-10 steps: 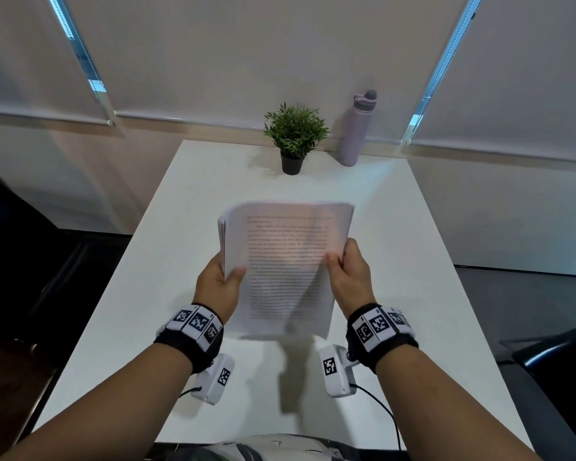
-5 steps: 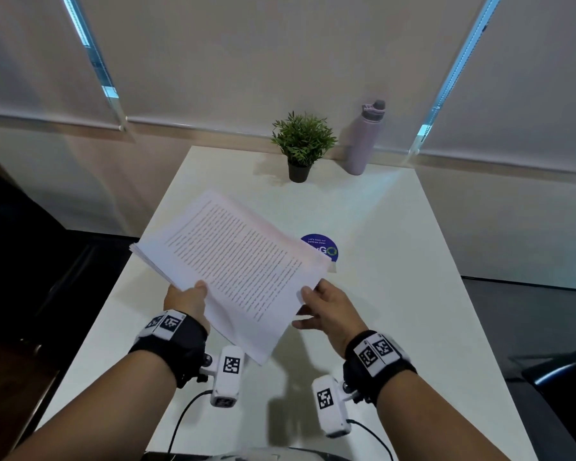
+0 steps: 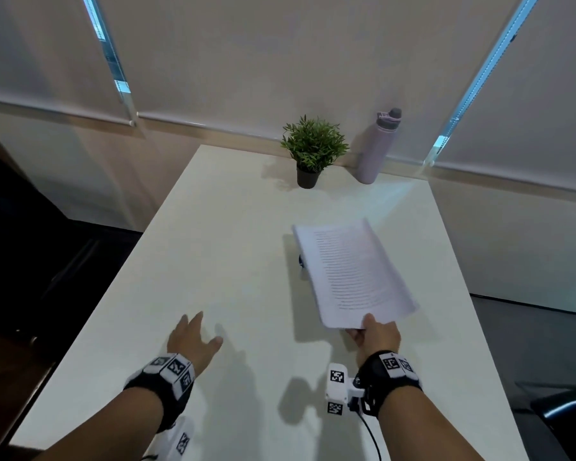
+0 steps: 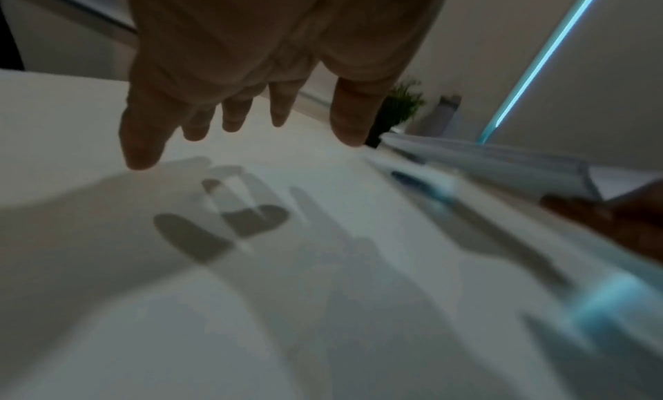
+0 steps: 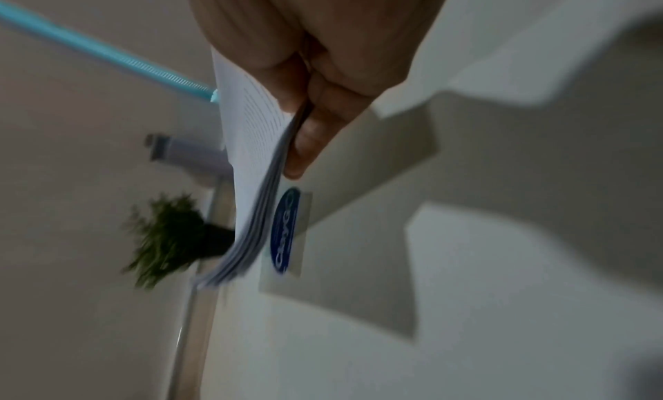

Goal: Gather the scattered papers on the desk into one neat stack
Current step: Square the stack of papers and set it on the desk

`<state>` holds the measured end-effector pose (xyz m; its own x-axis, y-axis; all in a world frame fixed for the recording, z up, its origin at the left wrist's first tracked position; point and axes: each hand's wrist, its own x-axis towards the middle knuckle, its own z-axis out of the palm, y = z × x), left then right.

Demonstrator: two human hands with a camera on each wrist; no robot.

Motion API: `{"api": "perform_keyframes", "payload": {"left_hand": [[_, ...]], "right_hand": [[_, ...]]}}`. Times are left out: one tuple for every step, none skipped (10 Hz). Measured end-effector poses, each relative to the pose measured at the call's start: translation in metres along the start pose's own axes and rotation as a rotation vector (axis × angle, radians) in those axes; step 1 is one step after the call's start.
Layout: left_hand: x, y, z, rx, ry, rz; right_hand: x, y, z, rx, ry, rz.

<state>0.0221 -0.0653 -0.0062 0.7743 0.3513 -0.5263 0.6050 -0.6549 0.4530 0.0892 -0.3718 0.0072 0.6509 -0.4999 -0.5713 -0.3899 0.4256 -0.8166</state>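
A stack of printed papers (image 3: 353,271) hangs a little above the white desk (image 3: 233,254), right of centre, its far end dipping toward the surface. My right hand (image 3: 374,331) pinches the stack's near edge, thumb on top and fingers (image 5: 308,139) beneath the sheets (image 5: 251,156). My left hand (image 3: 193,337) hovers over the near left of the desk with fingers (image 4: 143,139) spread and straight, holding nothing. From the left wrist the stack (image 4: 502,165) shows edge-on at the right.
A small potted plant (image 3: 313,151) and a lilac bottle (image 3: 378,146) stand at the desk's far edge. A round blue sticker (image 5: 285,230) lies on the desk under the stack. A dark chair (image 3: 566,407) sits at the right.
My left hand let go of the stack and dropped to the near left. My right hand alone swung the stack from the left over to the right and lower, covering the blue sticker.
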Motion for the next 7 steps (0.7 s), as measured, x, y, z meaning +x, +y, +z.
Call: {"api": "perform_keyframes", "payload": {"left_hand": [[0.005, -0.02, 0.01, 0.267, -0.031, -0.061], [0.007, -0.027, 0.012, 0.379, -0.058, -0.085], [0.007, -0.029, 0.013, 0.439, -0.09, -0.084], [0.006, -0.029, 0.013, 0.498, -0.096, -0.07], [0.005, -0.029, 0.013, 0.514, -0.093, -0.067], [0.005, -0.031, 0.012, 0.465, -0.097, -0.076], [0.006, -0.028, 0.01, 0.484, -0.09, -0.084]], "right_hand": [[0.024, -0.011, -0.007, 0.008, 0.1, 0.018], [0.051, -0.019, -0.006, -0.023, 0.048, 0.077], [0.067, -0.026, 0.0, -0.065, 0.132, 0.119], [0.083, -0.035, 0.005, -0.717, 0.033, -0.082], [0.087, -0.049, 0.012, -0.842, 0.028, -0.072], [0.096, -0.06, 0.018, -1.128, -0.043, -0.158], [0.084, -0.069, 0.019, -1.192, -0.069, -0.206]]}}
